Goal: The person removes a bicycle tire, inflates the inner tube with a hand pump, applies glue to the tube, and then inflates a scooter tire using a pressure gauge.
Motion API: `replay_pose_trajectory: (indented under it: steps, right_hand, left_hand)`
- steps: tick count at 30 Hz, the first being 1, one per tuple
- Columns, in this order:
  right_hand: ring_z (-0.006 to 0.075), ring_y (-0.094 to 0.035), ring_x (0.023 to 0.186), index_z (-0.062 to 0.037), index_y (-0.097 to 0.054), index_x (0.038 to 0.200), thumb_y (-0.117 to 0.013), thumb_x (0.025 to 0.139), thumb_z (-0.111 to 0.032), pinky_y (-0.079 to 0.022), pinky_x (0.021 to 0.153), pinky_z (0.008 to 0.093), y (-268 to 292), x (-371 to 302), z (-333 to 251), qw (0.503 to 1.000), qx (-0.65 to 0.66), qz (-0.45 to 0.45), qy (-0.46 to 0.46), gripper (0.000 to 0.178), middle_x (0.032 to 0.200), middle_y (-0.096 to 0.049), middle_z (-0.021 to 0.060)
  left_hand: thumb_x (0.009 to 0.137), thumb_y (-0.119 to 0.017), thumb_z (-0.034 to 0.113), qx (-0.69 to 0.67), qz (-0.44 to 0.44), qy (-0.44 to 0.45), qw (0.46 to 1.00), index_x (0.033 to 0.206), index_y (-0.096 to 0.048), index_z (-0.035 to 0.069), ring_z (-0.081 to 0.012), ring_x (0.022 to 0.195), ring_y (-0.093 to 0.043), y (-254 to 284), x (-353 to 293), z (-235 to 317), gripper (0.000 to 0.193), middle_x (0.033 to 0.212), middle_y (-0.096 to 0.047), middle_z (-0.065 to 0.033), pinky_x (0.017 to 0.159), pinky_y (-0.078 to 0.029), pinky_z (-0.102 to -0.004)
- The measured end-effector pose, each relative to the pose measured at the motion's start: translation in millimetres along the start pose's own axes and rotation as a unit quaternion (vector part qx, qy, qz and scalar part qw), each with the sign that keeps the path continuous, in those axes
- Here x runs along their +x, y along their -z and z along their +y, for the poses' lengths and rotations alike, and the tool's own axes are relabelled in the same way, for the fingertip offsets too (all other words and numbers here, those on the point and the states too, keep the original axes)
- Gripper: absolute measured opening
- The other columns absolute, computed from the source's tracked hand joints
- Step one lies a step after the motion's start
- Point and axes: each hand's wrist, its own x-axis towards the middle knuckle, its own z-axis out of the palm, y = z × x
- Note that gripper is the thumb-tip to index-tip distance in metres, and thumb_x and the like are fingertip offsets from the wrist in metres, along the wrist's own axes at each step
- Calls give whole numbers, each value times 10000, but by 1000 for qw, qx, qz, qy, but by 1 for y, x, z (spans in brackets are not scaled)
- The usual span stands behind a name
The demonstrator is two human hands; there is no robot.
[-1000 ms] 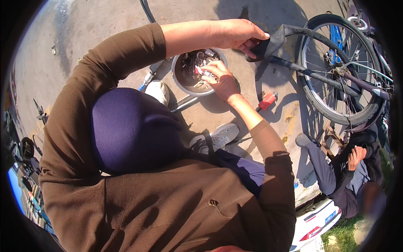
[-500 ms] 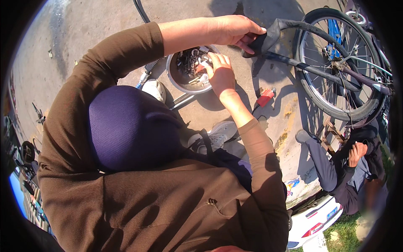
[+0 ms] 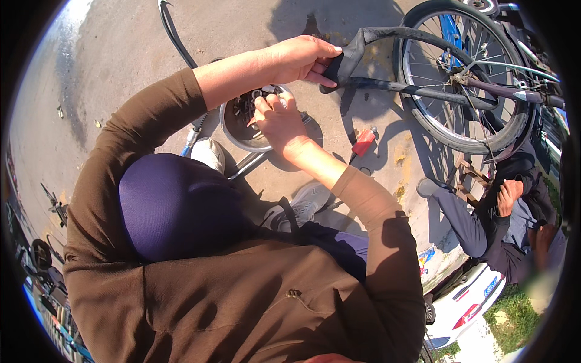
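In the head view, the black rubber inner tube (image 3: 352, 59) is pinched in the left grip (image 3: 304, 58), its length extending rightward. Below-left, the right grip (image 3: 282, 127) is curled over the round metal bowl (image 3: 232, 130); its hold cannot be determined.

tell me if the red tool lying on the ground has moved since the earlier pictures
No. The red tool lies in the same place, up and left of the yellowish stain, as before; only the camera's view has shifted.
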Motion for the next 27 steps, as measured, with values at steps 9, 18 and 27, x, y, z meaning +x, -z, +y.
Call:
replay_pose_trajectory:
  steps: [9, 18, 27]
  right_hand:
    - [229, -633, 880, -29, -620, 990, -712, 792, 14, -529, 757, 316, 104, -51, 45, 866, 441, 118, -204, 223, 943, -575, 74]
    - [142, -677, 776, 40, -587, 1117, -652, 929, -55, -589, 664, 276, 148, -43, 109, 613, 628, 270, -397, 220, 925, -681, 114]
    - [189, -678, 801, 45, -539, 1135, -636, 943, -60, -582, 702, 310, 128, -43, 109, 506, 739, 286, -340, 239, 904, -672, 130]
  left_hand:
    - [1073, -360, 265, -70, -59, -16, 996, 1279, -472, 41, -255, 1069, -654, 0, -18, -7, 324, 1219, -602, -138, 926, -561, -423]
    - [1054, -419, 364, 160, -68, -165, 971, 1231, -459, 63, -176, 987, -655, -24, -34, -10, 352, 1044, -539, -44, 893, -579, -399]
    - [1048, -470, 306, 241, 4, -284, 928, 1102, -510, 20, -136, 860, -653, -23, -30, -10, 294, 983, -622, -88, 698, -605, -289]
